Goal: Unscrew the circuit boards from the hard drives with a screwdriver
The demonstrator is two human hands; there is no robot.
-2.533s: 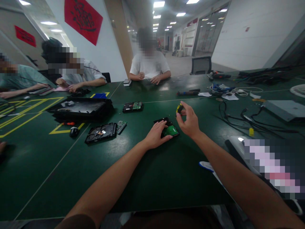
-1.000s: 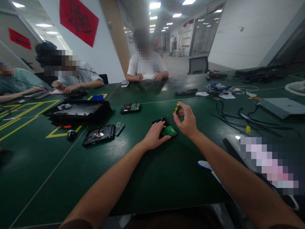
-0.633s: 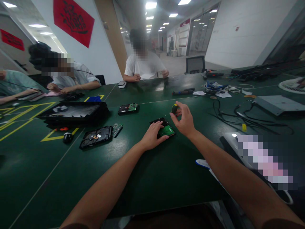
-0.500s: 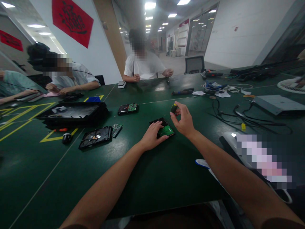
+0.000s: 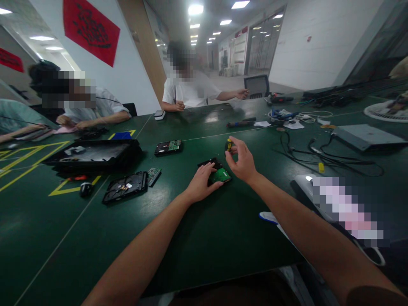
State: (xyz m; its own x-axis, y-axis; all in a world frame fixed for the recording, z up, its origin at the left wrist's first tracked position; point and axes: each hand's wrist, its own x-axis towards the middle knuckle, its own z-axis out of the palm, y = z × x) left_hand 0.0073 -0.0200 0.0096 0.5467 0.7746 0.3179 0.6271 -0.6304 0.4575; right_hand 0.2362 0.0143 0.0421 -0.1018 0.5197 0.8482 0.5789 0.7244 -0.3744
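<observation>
A hard drive with a green circuit board lies on the green table in front of me. My left hand rests across its left part, fingers spread and thumb along the near edge. Above the drive's right side, my right hand pinches the black-and-yellow handle of a screwdriver. The handle stands roughly upright; I cannot make out its shaft or whether the tip touches the drive.
Left lie an opened hard drive, a loose circuit board, another drive and black trays. Cables, a grey metal box and a blue-edged white object lie right. Co-workers sit across the table.
The screwdriver handle has turned in my right hand, showing more yellow now. My left hand stays on the drive. The co-worker opposite has stretched an arm out to the right.
</observation>
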